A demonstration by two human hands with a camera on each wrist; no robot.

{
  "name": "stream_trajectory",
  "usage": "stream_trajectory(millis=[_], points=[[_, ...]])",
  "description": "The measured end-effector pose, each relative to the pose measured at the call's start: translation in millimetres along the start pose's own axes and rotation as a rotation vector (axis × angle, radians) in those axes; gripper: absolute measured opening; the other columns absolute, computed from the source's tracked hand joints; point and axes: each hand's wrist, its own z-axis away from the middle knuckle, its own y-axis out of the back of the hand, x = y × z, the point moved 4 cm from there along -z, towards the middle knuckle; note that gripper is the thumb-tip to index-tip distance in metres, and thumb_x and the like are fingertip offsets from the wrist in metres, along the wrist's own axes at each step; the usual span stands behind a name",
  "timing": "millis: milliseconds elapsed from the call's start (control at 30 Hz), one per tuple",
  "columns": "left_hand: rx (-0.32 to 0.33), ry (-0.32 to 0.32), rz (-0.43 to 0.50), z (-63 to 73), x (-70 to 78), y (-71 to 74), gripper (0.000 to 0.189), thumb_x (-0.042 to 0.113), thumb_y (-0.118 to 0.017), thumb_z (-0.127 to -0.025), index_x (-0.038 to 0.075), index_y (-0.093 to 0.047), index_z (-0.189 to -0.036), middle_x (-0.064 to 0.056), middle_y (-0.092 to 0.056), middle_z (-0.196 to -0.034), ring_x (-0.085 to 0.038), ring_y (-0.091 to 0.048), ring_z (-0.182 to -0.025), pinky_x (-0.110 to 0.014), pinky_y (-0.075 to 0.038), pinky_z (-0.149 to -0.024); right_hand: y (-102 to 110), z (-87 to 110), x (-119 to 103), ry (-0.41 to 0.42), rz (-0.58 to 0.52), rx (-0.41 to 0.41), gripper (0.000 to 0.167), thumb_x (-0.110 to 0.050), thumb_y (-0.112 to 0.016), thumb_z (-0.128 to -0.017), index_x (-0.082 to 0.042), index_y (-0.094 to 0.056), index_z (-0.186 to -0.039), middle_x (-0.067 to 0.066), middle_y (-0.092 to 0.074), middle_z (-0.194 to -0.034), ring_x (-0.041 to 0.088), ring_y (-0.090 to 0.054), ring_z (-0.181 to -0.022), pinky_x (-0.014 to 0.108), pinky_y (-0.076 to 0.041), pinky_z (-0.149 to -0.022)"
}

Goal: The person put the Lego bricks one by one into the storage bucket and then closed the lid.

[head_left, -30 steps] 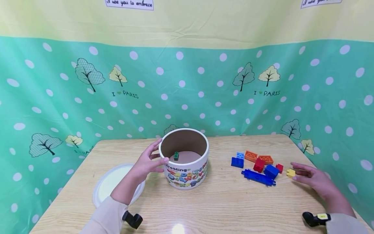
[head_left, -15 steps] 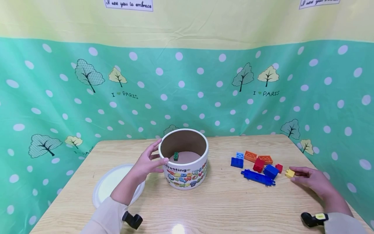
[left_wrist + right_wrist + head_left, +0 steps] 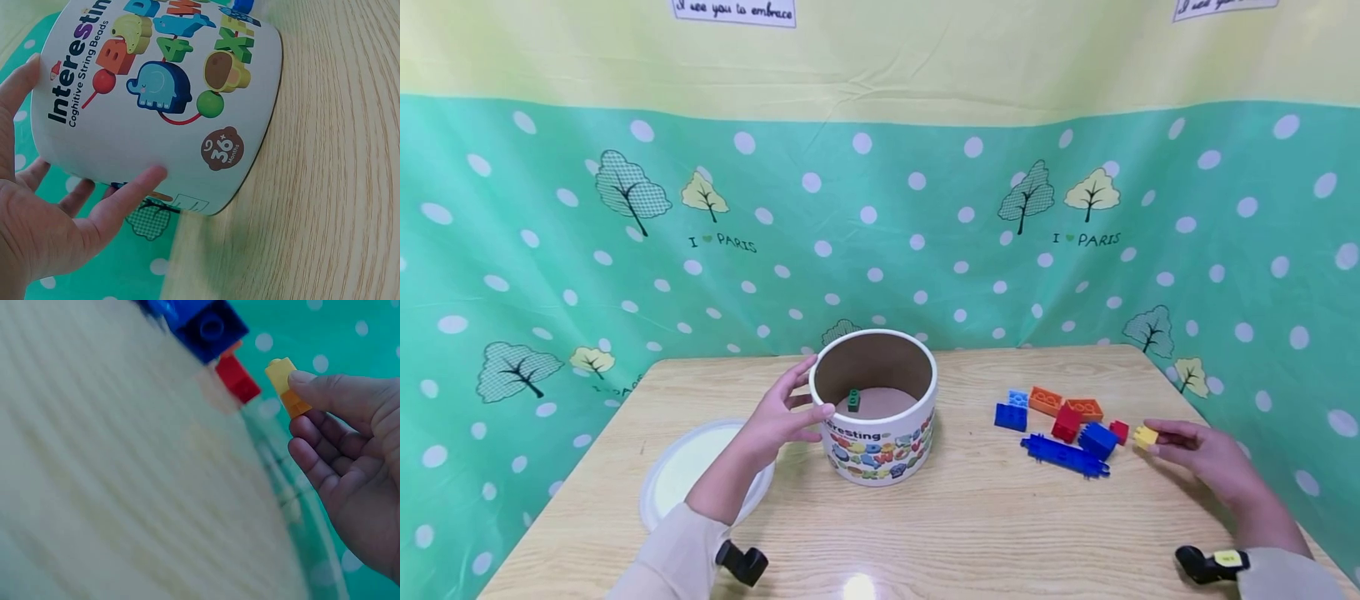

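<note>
Across bottom of head view, wooden table. At centre, mouth-up canister. Lower left, lid lying flat, apparently to leave mouth uncovered. Against canister's left side, left hand, with fingers spread wide, thumb on front wall, likely for steadying. Right of frame, right hand; just left, loose coloured blocks. Pinched between right thumb and fingertips, yellow block, presumably too small for fuller grip. On canister floor, green brick.

Two plain beige sleeves are showing, black wrist cameras are sitting at their ends, and the right camera is bearing a yellow label.
</note>
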Motion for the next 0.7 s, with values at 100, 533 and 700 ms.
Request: stream_trajectory(millis=[100, 533, 700], points=[[0.001, 0.004, 0.001, 0.4, 0.3, -0.2, 0.089, 0.014, -0.077, -0.085, 0.022, -0.024, -0.155, -0.017, -0.024, -0.154, -0.048, -0.029, -0.135, -0.054, -0.056, -0.080, 0, 0.4, -12, 0.027, 0.010, -0.003, 0.063, -0.039, -0.071, -0.089, 0.000, -0.055, -0.135, 0.023, -0.057, -0.130, -0.014, -0.049, -0.089, 0.013, -0.047, -0.071], [0.003, 0.005, 0.002, 0.7, 1.0, -0.2, 0.087, 0.013, -0.075, -0.086, 0.023, -0.024, -0.155, -0.017, -0.024, -0.154, -0.048, -0.030, -0.135, -0.053, -0.056, -0.079, -2, 2.6, -51, 0.183, -0.115, 0.038, 0.048, -0.023, -0.071, -0.091, 0.002, -0.058, -0.130, -0.026, -0.059, -0.107, -0.004, -0.059, -0.090, 0.016, -0.052, -0.073], [0.003, 0.007, 0.004, 0.4, 0.3, 0.0, 0.087, 0.014, -0.076, -0.086, 0.023, -0.024, -0.155, -0.017, -0.024, -0.154, -0.047, -0.030, -0.135, -0.052, -0.057, -0.078, -2, 3.7, -64, 0.218, -0.109, 0.041, 0.046, -0.020, -0.071, -0.091, 0.003, -0.058, -0.129, -0.025, -0.059, -0.108, -0.002, -0.060, -0.090, 0.019, -0.054, -0.072]])
